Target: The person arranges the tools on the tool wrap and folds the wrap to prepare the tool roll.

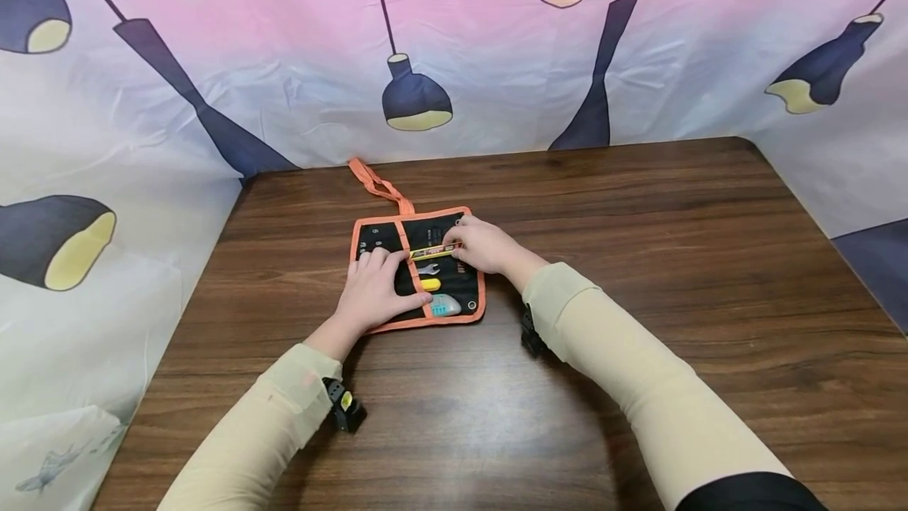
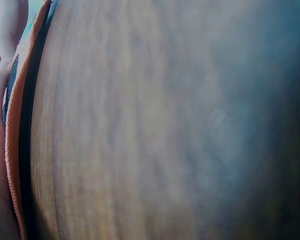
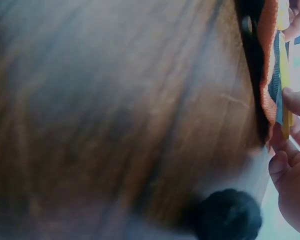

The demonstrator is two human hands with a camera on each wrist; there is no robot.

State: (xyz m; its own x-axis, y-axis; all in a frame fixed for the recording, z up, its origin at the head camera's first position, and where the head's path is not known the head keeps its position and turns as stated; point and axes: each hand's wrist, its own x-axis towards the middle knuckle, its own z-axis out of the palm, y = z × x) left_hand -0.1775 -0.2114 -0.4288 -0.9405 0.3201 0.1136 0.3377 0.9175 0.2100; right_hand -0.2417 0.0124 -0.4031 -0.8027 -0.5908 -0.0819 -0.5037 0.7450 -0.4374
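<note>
A black tool pouch (image 1: 464, 290) with orange edging lies unfolded on the table. My right hand (image 1: 484, 246) pinches a thin, flat yellow stick with printed markings (image 1: 434, 251) above the pouch's upper part; the same stick (image 3: 285, 80) shows at the right edge of the right wrist view. The stick's left end meets the orange band (image 1: 415, 278). My left hand (image 1: 372, 290) rests flat over the pouch's left half, fingers extended and thumb spread toward the band. From under the band stick out a small open-end wrench (image 1: 429, 269), a yellow handle (image 1: 430, 285) and a grey-and-teal tool (image 1: 445, 305).
An orange strap (image 1: 379, 184) trails from the pouch's top edge toward the back of the brown wooden table (image 1: 638, 259). A patterned cloth (image 1: 489, 61) hangs behind the table and along its sides. Each wrist carries a small black camera.
</note>
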